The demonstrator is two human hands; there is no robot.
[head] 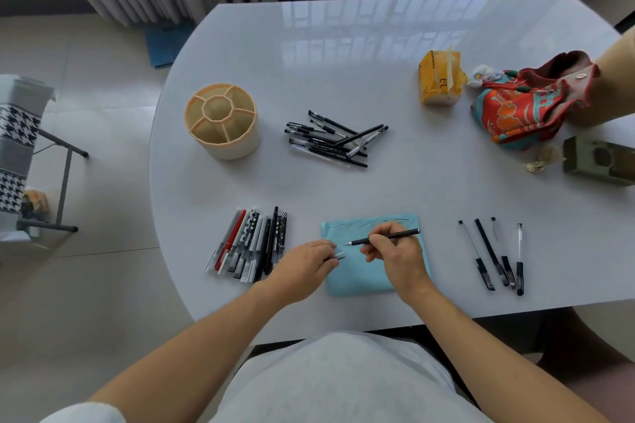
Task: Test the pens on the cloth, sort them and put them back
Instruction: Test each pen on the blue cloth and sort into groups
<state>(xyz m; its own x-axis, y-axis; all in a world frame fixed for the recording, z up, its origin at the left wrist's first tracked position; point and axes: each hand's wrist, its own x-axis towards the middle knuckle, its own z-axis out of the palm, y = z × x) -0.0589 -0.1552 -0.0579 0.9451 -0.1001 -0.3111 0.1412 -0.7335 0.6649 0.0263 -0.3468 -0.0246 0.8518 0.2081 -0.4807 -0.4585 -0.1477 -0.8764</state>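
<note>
Over blue cloth (360, 271), right hand (395, 256) gripping pen (385, 238), left hand (302, 264) pinching cap (338, 256).

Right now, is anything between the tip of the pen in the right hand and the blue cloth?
Nothing visible. The right hand grips the black pen with its tip over a bare part of the blue cloth. The left hand holds the cap at the cloth's left edge, beside the tip, not under it.
</note>
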